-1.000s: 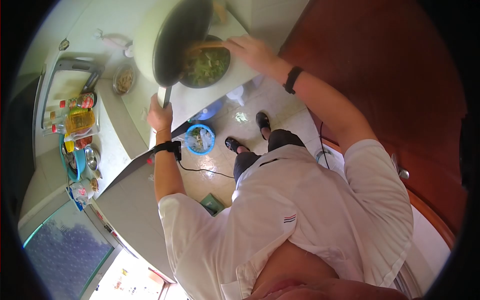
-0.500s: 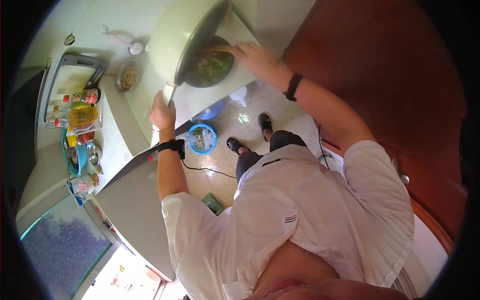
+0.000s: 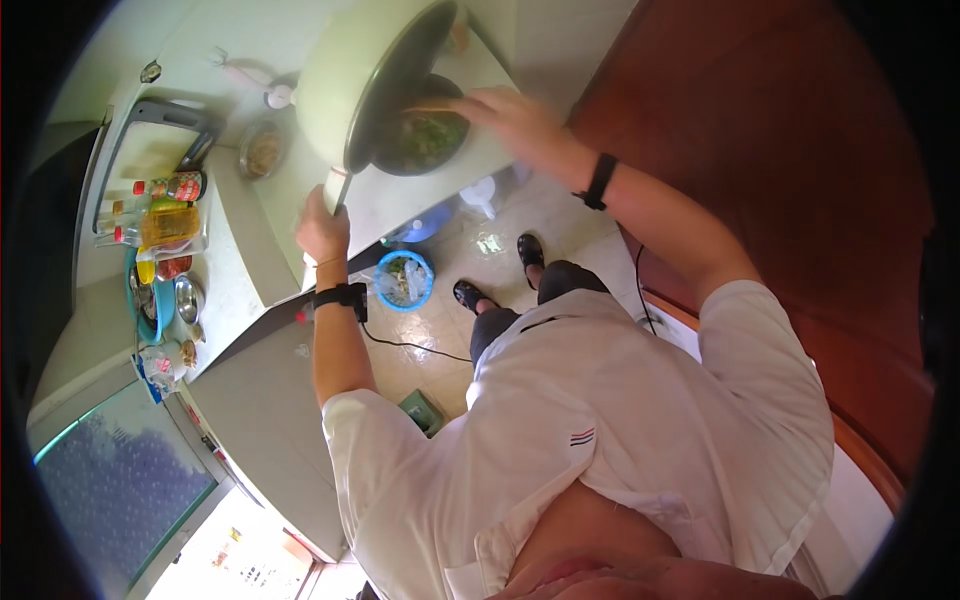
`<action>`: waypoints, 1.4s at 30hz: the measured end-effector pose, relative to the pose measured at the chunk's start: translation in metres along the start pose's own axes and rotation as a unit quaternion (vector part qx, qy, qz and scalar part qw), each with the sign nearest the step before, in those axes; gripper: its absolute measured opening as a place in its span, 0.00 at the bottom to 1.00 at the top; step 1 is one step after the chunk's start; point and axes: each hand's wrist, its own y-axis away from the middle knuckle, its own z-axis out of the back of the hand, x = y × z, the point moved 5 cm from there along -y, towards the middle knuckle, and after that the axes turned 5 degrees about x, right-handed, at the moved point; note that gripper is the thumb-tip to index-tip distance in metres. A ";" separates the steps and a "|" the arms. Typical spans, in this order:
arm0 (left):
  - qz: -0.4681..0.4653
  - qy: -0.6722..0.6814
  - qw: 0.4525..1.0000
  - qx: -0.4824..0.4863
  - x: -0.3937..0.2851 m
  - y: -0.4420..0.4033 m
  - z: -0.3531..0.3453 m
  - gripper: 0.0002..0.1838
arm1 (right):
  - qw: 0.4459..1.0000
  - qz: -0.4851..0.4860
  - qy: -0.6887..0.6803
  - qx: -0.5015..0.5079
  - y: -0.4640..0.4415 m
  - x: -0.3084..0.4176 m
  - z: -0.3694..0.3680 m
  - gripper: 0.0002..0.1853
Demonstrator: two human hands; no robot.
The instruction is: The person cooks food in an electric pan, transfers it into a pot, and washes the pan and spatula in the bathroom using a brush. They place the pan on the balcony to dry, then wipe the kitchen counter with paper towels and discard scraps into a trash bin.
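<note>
My left hand (image 3: 322,232) is wrapped round the pale handle (image 3: 336,188) of a large wok (image 3: 340,85). Cream outside and dark inside, the wok is tipped on its side over a round dark vessel (image 3: 462,150). Green leafy food (image 3: 428,138) lies in that vessel. My right hand (image 3: 505,112), slightly blurred, is closed on a wooden utensil (image 3: 440,104) whose far end reaches toward the wok's opening. Where that end touches is blurred.
A bowl of pale food (image 3: 262,150) stands left of the wok. Sauce and oil bottles (image 3: 170,225), a metal bowl (image 3: 188,298) and a blue basin (image 3: 140,290) are on the left counter. A blue-rimmed bin (image 3: 405,280) is on the floor; a red-brown door (image 3: 760,180) is at right.
The wok has moved slightly right and uncovers less of the vessel's left side. The utensil has shifted right and slightly down with my right hand. My left hand keeps its hold.
</note>
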 end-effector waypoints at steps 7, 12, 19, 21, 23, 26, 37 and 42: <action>0.076 0.007 0.997 0.024 0.005 0.003 -0.005 0.24 | 0.993 0.067 -0.018 0.091 0.022 -0.038 -0.033 0.25; 0.044 0.004 0.999 -0.011 -0.006 -0.001 0.001 0.24 | 0.991 0.114 -0.049 0.055 -0.005 -0.017 -0.006 0.23; 0.041 0.000 0.999 -0.016 -0.011 -0.001 -0.006 0.23 | 0.989 0.080 0.032 0.121 0.004 -0.052 -0.015 0.23; 0.033 0.002 0.999 -0.025 -0.018 -0.002 -0.006 0.23 | 0.997 0.066 0.037 0.032 -0.009 -0.036 -0.008 0.22; 0.024 0.002 0.999 -0.035 -0.021 -0.002 -0.003 0.23 | 0.996 0.046 0.052 0.057 -0.008 -0.022 -0.021 0.22; 0.037 -0.004 0.999 -0.020 -0.015 0.003 -0.004 0.23 | 0.993 0.027 0.059 0.098 0.020 -0.035 -0.035 0.22; 0.139 0.011 0.990 0.027 -0.022 0.010 0.013 0.24 | 0.992 0.108 -0.022 0.067 0.007 -0.033 -0.017 0.21; 0.178 0.023 0.983 0.049 -0.021 0.013 0.019 0.24 | 0.992 0.100 0.007 0.071 0.007 -0.068 0.004 0.20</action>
